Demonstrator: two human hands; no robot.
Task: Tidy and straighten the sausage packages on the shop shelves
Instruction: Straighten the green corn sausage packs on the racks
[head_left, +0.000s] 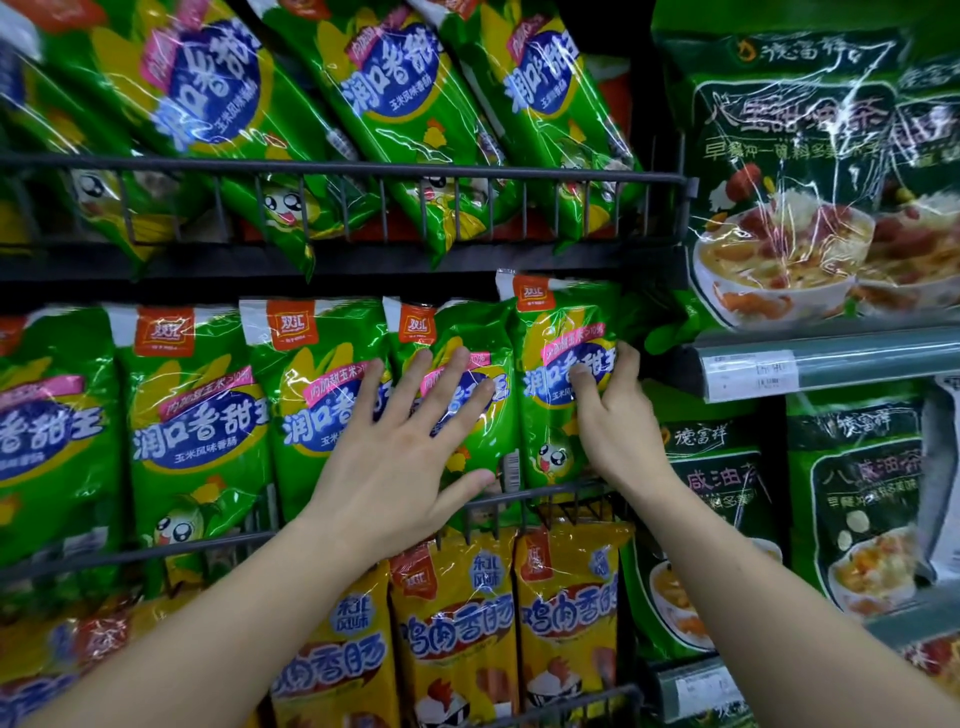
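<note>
Working the middle row of green sausage packages (197, 415). Left hand (395, 457) is flat, fingers (441, 382) straight and spread, pressing the fronts of two packs and holding nothing. Right hand (615, 415) grips the end pack (561, 322) just right of the left fingertips: thumb on the front face, other fingers curled round its right edge. That end pack rides higher than its neighbours, top seal up near the shelf above. My read: it's mid-seat and needs to drop behind the wire rail (550, 493) below the fingers and line up. Packs left of the left fingers stand upright, faces forward, roughly level, so they look done. Upper row (395, 104), above the fingers, leans hard to one side, overlapping, corners poking through the upper rail (363, 167): not straightened. Yellow packs (457, 623) below the wrists look upright, but their lower part is out of frame, so can't judge fully. Dark green bags (779, 182) right of the right hand aren't sausage, likely out of scope. Estimate: one row nearly finished, at least one left.
</note>
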